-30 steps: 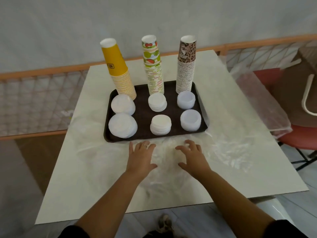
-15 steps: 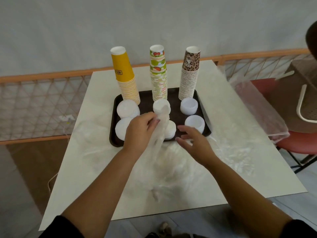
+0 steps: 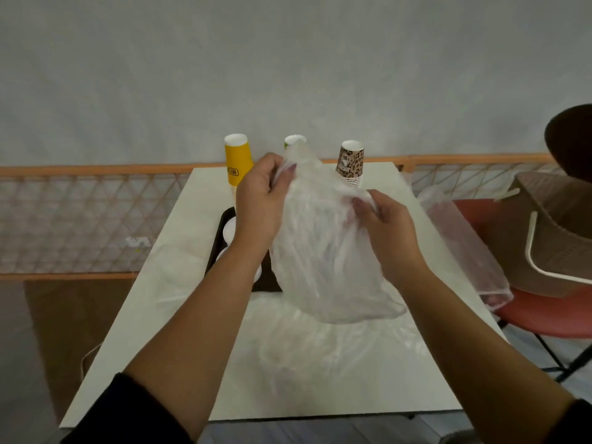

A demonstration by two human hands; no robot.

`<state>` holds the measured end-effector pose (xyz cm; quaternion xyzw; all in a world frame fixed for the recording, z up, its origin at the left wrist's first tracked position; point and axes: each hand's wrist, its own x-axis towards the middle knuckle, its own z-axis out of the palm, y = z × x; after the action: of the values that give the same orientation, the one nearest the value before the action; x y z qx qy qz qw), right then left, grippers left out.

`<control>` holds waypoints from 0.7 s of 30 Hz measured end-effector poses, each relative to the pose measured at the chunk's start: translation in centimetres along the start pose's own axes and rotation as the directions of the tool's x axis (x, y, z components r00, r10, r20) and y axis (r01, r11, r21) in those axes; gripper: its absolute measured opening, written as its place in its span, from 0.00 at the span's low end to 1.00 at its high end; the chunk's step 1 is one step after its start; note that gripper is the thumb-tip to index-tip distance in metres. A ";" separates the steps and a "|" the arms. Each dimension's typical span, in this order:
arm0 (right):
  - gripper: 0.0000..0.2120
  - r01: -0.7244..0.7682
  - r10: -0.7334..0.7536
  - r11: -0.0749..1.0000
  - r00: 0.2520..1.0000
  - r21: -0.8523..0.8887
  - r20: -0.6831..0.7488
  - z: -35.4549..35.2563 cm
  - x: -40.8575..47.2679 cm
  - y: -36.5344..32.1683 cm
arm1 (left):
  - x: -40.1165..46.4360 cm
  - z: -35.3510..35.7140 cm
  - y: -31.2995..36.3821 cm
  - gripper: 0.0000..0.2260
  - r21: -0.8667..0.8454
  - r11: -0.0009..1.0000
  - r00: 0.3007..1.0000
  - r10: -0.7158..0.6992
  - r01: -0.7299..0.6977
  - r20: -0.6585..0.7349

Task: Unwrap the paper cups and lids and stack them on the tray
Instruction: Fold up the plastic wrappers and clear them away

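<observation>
Both hands hold up a clear plastic wrapper [image 3: 323,251] above the white table [image 3: 179,238]. My left hand [image 3: 259,200] pinches its top edge; my right hand [image 3: 384,219] grips its right side. Behind the wrapper stands the dark tray [image 3: 221,232], mostly hidden. A yellow cup stack [image 3: 237,161], a leopard-print cup stack [image 3: 351,163] and the top of a fruit-print cup stack [image 3: 293,141] rise from it. White lids [image 3: 229,232] peek out at the tray's left side.
More clear plastic [image 3: 320,341] lies crumpled on the table's near half. Another plastic bag [image 3: 461,248] hangs over the right edge by a red chair [image 3: 544,315]. A wicker chair [image 3: 557,232] stands at right. A wooden lattice rail [image 3: 96,219] runs behind.
My hands rose from the table and lifted the plastic wrapper up in front of the tray. My head tilted up, so the tray sits lower and is mostly covered.
</observation>
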<state>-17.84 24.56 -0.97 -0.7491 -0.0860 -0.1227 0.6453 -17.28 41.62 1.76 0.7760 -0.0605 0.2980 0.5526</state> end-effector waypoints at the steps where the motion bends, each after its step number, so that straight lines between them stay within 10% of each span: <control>1: 0.10 0.021 -0.021 1.000 1.000 0.003 -0.012 -0.7 0.4 -0.3 | 0.3 -0.2 0.2 0.10 -0.021 1.000 1.000 -0.017 0.017 -0.008; 5: 0.13 0.067 -0.065 0.996 0.997 0.052 -0.045 -2.7 1.6 -0.9 | 0.8 -0.6 0.8 0.13 -0.233 0.956 0.983 -0.182 0.176 -0.004; 10: 0.10 0.127 -0.126 0.992 0.991 -0.008 0.051 -2.5 1.8 -1.8 | 0.3 0.4 3.7 0.18 -0.394 0.694 0.781 -0.411 0.603 0.470; 14: 0.07 0.183 -0.179 0.978 0.982 -0.096 0.053 -2.9 1.3 -1.3 | 1.6 0.9 3.9 0.07 -0.355 0.839 0.909 -0.405 0.413 0.099; 21: 0.17 0.132 -0.058 0.925 0.975 -0.355 0.213 -6.7 0.0 3.6 | 4.6 -2.9 3.4 0.09 -0.283 0.939 0.931 -0.269 0.197 -0.245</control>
<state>-17.26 17.43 -3.48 -0.8598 -0.1617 -0.0926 0.4754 -16.12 43.96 7.62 0.6506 0.0739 0.3264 0.6817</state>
